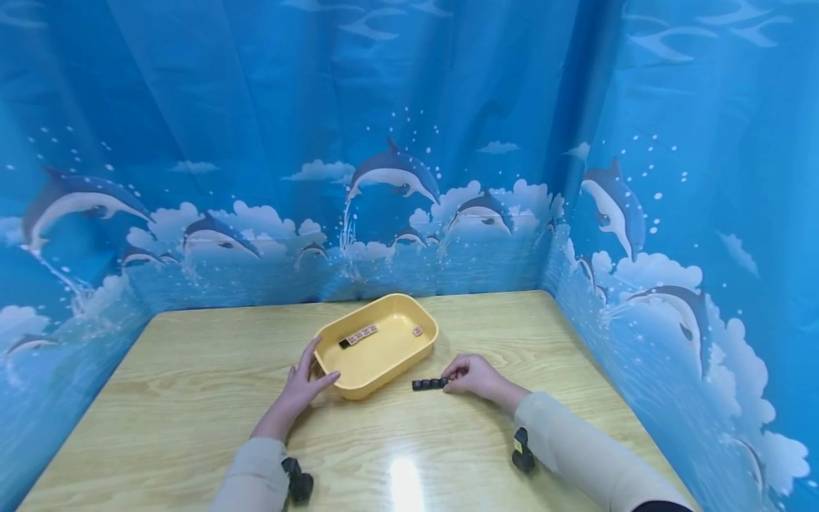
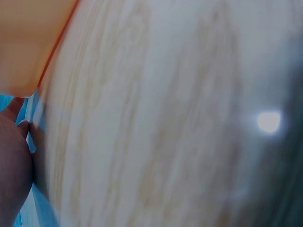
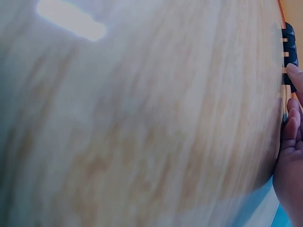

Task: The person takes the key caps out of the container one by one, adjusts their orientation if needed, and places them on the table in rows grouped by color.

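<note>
A yellow tray (image 1: 384, 384) lies at an angle on the table. My left hand (image 1: 301, 390) rests against its left end, thumb and fingers spread along the rim. In the left wrist view the orange-looking tray wall (image 2: 28, 47) stands just above the fingertips. Right of the tray is a short row of small black blocks (image 1: 426, 384). My right hand (image 1: 475, 377) pinches the row's right end. The right wrist view shows the thumb on one of the black blocks (image 3: 289, 45), with the other fingers curled below.
Inside the tray lie a row of small pale blocks with reddish marks (image 1: 362, 335), a black block (image 1: 344, 343) at its end, and a separate pale block (image 1: 417, 331) at the right. A blue dolphin-print curtain (image 1: 409, 242) borders the wooden table (image 1: 211, 370).
</note>
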{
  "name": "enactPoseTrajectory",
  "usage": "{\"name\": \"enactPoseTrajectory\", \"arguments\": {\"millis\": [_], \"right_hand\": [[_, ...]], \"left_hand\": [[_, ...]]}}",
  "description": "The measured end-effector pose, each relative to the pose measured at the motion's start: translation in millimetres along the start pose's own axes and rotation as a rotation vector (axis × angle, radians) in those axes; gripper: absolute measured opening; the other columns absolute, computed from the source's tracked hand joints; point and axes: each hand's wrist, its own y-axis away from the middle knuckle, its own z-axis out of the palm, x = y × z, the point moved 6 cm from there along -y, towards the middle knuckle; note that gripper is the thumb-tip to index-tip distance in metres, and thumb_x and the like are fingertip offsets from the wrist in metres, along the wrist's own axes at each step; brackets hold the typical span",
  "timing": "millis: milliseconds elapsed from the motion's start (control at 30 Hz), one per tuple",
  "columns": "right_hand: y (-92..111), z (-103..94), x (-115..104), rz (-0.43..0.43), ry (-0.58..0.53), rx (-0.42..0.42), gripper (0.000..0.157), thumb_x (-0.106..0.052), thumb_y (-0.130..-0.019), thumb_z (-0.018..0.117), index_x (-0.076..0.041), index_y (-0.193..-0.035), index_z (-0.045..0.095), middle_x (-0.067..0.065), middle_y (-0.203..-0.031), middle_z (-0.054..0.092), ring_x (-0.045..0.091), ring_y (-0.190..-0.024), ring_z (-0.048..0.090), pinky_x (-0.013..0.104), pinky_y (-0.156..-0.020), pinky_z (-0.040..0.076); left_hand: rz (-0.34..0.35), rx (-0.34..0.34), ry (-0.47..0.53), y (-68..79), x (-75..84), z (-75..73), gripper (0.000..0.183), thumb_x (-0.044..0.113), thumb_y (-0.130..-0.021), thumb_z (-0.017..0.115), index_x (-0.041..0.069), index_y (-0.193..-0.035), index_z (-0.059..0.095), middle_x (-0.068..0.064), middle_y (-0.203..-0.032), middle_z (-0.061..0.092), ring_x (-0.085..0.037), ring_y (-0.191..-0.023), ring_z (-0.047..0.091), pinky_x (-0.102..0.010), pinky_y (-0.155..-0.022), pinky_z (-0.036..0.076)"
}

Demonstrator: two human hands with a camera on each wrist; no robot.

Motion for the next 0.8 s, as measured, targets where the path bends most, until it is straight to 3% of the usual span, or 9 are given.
{"name": "enactPoseTrajectory", "arguments": {"millis": [300, 533, 800], "right_hand": [[0, 1.2, -1, -0.012, 0.012, -0.007, 0.023, -0.011, -0.073, 0.085, -0.008, -0.094, 0.076, -0.001, -0.081, 0.062, 0.017, -0.076, 0.056, 0.025, -0.065, 0.048], [-1, -0.7, -2, 0.035, -0.018, -0.031, 0.028, -0.014, -0.073, 0.085, -0.01, -0.098, 0.074, 0.0, -0.087, 0.065, 0.018, -0.08, 0.058, 0.028, -0.07, 0.05], [-6, -13.6, -23, 0.046, 0.002, -0.023, 0.032, -0.012, -0.075, 0.084, -0.006, -0.104, 0.073, 0.001, -0.088, 0.066, 0.018, -0.08, 0.058, 0.03, -0.069, 0.052]], "left_hand": [[-0.004, -0.014, 0.012, 2.6, 3.9, 0.3, 0.091, 0.029, -0.093, 0.067, 0.018, -0.158, 0.005, -0.027, -0.156, 0.019, -0.042, -0.144, 0.015, -0.055, -0.113, -0.018], [0.003, 0.002, 0.025, 0.8, 0.2, 0.5, 0.092, 0.028, -0.091, 0.069, 0.018, -0.158, 0.007, -0.029, -0.155, 0.02, -0.045, -0.143, 0.013, -0.057, -0.112, -0.017], [-0.016, -0.011, 0.013, -0.9, -3.3, 1.2, 0.091, 0.03, -0.092, 0.068, 0.018, -0.157, 0.006, -0.028, -0.155, 0.021, -0.042, -0.144, 0.016, -0.055, -0.112, -0.018]]}}
